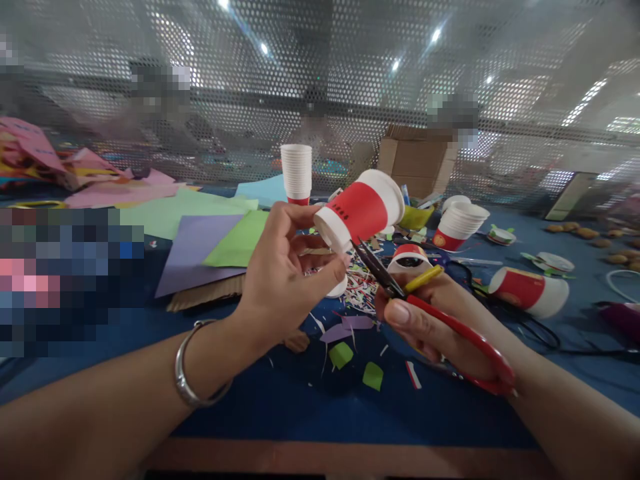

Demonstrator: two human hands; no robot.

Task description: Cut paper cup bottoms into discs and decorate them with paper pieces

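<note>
while a blue table (310,413) spans the lower frame, a cardboard box (417,167) stands right of upper center, and a pale green sheet (195,203) and a purple sheet (193,253) lie together left of center. a stack of paper cups (297,170) rises upright at upper center. a person's left hand (280,273), at the middle of the frame, is clamped on the narrow end of a red cup (363,207) with white ends, which tilts above the table just right of center. the right hand (435,313), right of center, is closed around red-handled scissors (395,288), whose dark blades point up and left toward the cup's lower edge; whether they touch it is hard to tell. a silver bracelet (183,370) rings the left wrist at lower left. shredded scraps (363,291) lie behind the hands at center.
</note>
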